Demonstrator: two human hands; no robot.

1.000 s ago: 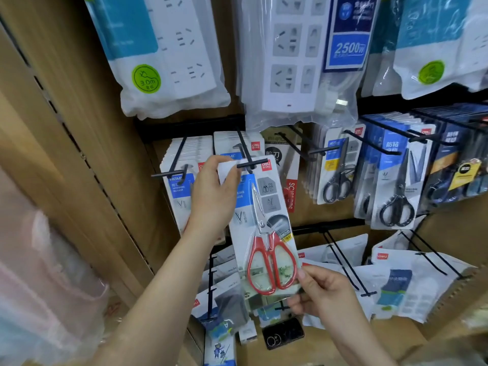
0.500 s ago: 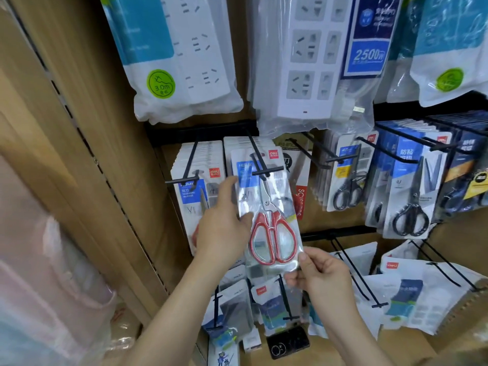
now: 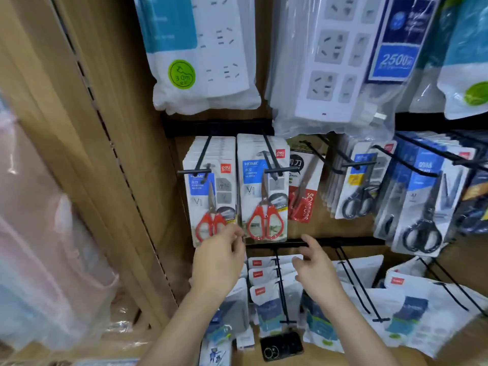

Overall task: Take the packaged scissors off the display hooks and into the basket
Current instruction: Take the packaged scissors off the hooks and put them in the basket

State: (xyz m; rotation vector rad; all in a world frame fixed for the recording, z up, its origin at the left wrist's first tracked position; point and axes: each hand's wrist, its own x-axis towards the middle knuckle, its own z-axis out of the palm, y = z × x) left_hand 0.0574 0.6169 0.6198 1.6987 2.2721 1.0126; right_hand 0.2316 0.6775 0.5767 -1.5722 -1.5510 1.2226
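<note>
Two rows of red-handled packaged scissors hang on black display hooks: the left row [image 3: 211, 196] and the middle row [image 3: 261, 191]. My left hand [image 3: 219, 262] is just below them, its fingers loosely curled near the bottom corner of the middle front pack and holding nothing. My right hand [image 3: 314, 265] hovers under the middle row with relaxed fingers and is empty. Further packs hang to the right: a red scissors pack [image 3: 303, 191] and black-handled scissors [image 3: 356, 191]. No basket is in view.
Bagged power strips [image 3: 330, 62] hang above the scissors. White pouches [image 3: 266, 294] on long black hooks [image 3: 282, 291] jut out under my hands. A phone [image 3: 281, 344] lies on the shelf below. A wooden upright [image 3: 111, 154] stands at the left.
Both hands held the front red scissors pack of the middle row; now they have let go and dropped below it. The pack hangs on its hook.
</note>
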